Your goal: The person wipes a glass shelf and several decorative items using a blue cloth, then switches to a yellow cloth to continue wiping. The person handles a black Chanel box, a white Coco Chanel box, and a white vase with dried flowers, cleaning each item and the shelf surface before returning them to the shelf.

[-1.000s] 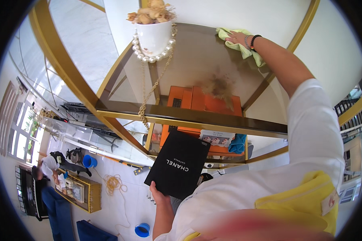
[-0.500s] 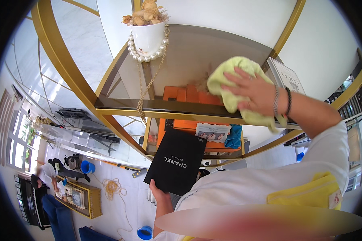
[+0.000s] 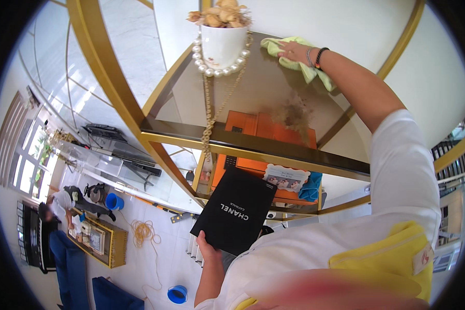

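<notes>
My right hand (image 3: 294, 52) presses a pale yellow-green cloth (image 3: 311, 73) against the far edge of a smoked-glass shelf (image 3: 266, 77). A brownish blotch (image 3: 293, 114) shows on the glass nearer to me. Below the shelf, my left hand (image 3: 208, 246) grips a large black book (image 3: 237, 209) by its lower corner. On the shelf's left side stands a white pot (image 3: 223, 45) of dried flowers, with a pearl strand (image 3: 219, 71) round it. A gold chain (image 3: 207, 113) hangs from there over the front edge.
Gold framing (image 3: 106, 62) surrounds the shelf. Lower down are orange boxes (image 3: 245, 161), a scalloped photo plaque (image 3: 285, 177) and a blue cloth (image 3: 310, 187). On the floor are blue buckets (image 3: 177, 294) and a coiled cord (image 3: 142, 233). Another person (image 3: 62, 201) bends over a gold-sided table (image 3: 118, 248).
My right hand has slid the cloth from the shelf's front right to its far edge, uncovering the blotch. The black book stays in my left hand. My view has shifted slightly.
</notes>
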